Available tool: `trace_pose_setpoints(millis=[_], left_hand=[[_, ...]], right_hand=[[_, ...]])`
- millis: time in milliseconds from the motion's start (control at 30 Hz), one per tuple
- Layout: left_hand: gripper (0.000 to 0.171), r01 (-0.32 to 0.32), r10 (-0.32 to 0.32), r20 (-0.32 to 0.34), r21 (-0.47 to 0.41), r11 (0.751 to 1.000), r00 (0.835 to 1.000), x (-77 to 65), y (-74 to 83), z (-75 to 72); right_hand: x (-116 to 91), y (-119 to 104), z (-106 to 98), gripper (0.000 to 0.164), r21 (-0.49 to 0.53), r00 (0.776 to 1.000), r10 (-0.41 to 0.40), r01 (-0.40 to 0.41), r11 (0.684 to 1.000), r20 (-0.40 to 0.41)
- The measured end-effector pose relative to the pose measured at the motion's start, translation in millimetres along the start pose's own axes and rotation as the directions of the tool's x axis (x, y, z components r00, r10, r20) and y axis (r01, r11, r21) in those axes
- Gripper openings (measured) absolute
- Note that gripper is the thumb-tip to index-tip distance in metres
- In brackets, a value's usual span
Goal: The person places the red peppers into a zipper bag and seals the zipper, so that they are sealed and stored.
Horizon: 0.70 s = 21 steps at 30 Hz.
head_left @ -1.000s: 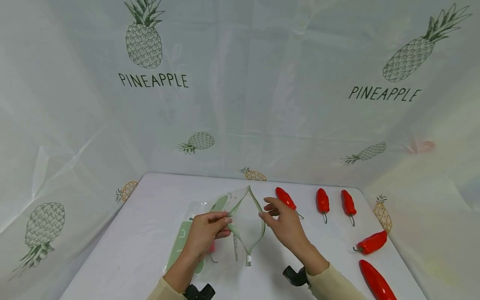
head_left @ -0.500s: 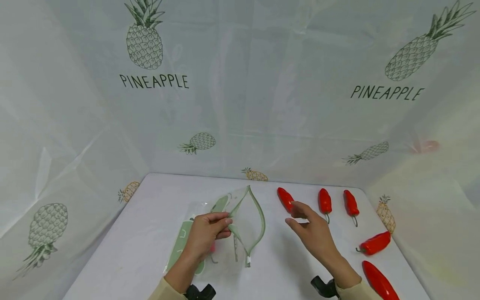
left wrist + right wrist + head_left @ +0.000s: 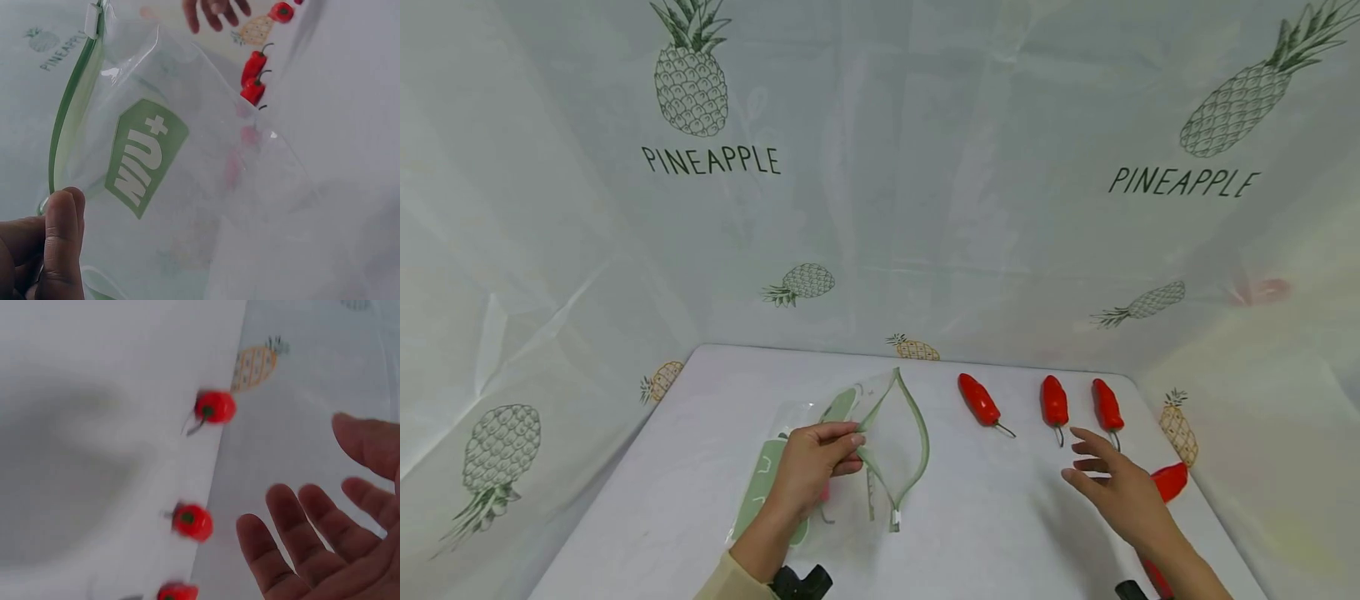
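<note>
My left hand (image 3: 812,462) pinches the green rim of a clear plastic zipper bag (image 3: 758,487), whose mouth gapes in a pointed oval. Printed on the bag is a green label (image 3: 147,156). Below the left hand, a pinkish-red bit with a stem (image 3: 827,516) shows through the plastic. My right hand (image 3: 1116,492) is in the air over the table's right side, fingers spread and holding nothing. Near its fingertips lie a red chili pepper (image 3: 1054,400) and another pepper (image 3: 1107,403). The forearm and hand partly cover two more, a pepper (image 3: 1172,481) and a pepper (image 3: 1156,577).
One more red pepper (image 3: 979,400) lies at the back, right of the bag, its stem toward me. The white table (image 3: 647,467) is walled in by a hanging sheet (image 3: 880,208) printed with pineapples, along its back and sides.
My right hand has let go of the bag's rim and moved right, toward the peppers on that side. The left hand keeps its hold, and the bag's mouth stays parted.
</note>
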<state>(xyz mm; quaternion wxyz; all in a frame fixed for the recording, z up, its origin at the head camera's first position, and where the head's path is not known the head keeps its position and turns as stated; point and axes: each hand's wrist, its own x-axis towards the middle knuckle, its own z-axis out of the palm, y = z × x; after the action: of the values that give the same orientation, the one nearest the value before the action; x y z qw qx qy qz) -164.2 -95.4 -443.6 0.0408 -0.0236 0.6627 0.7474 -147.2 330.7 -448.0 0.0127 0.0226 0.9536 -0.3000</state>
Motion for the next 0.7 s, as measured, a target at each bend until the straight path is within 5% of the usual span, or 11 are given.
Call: trace_pose_setpoints(millis=[333, 700], left_hand=[[0.032, 0.016, -0.016, -0.005, -0.010, 1.000, 1.000, 1.0, -0.6, -1.4], [0.032, 0.033, -0.033, -0.015, -0.008, 0.999, 0.999, 1.4, -4.0, -0.3]], right_hand=[[-6, 76, -27, 0.092, -0.122, 0.983, 0.087, -0.068, 0.990, 0.159], [-21, 149, -43, 0.130, -0.101, 0.884, 0.339, -0.324, 0.941, 0.323]])
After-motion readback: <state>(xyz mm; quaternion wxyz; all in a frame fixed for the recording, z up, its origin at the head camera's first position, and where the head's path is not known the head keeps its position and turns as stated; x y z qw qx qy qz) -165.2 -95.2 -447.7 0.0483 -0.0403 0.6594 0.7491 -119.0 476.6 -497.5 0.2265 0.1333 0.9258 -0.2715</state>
